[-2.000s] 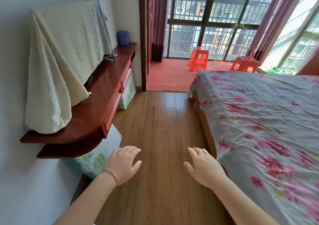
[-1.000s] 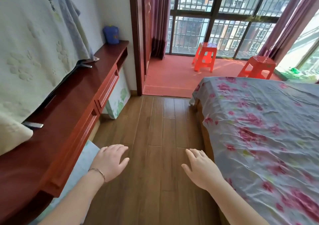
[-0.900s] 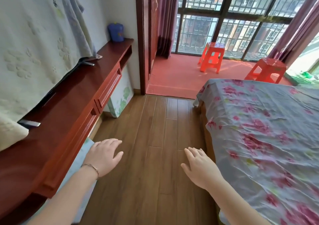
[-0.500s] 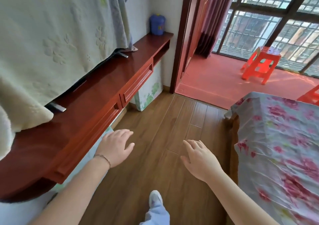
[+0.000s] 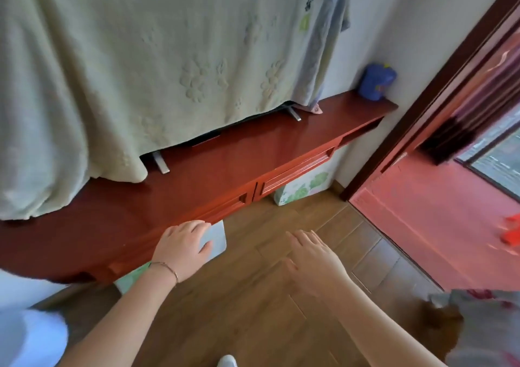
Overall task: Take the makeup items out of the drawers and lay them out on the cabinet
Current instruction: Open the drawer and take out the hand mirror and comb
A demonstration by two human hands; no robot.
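A long red-brown wooden cabinet [image 5: 230, 167] runs along the wall, with two shut drawers in its front: one on the left [image 5: 225, 207] and one on the right [image 5: 298, 171]. No makeup items are in sight. My left hand [image 5: 183, 247] hovers just below the cabinet's front edge, fingers relaxed and holding nothing. My right hand [image 5: 315, 257] hangs over the wooden floor to the right, fingers spread and empty.
A pale green cloth [image 5: 140, 65] drapes over a television on the cabinet top. A blue container [image 5: 375, 81] stands at the cabinet's far right end. Flower-printed boxes [image 5: 304, 188] sit on the floor under the cabinet. A doorway onto a red floor [image 5: 439, 217] is at right.
The view has swung left to face the cabinet. My left hand has come up to the cabinet's front edge; the right hand stays over the floor.
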